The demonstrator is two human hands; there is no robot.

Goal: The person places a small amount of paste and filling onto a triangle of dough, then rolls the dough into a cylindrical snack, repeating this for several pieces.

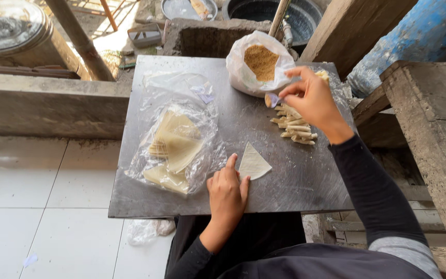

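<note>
My left hand [227,192] lies flat and open, fingertips pressing the near edge of a triangular wrapper [254,164] on the grey board [295,181]. My right hand [311,98] pinches a small spoon [271,99] just before the white plastic bag [243,77] of brown crumbs. Rolled sticks [295,129] are piled beneath it. Left, a clear bag [181,139] holds stacked pale wrappers.

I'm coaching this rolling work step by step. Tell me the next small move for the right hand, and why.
Probably carry the small spoon in the right hand over to the pale triangular wrapper sheet and tip it there. The spoon sits just below the open plastic bag of brown crumbs, the wrapper lies bare, and the left hand already pins its edge.
</note>
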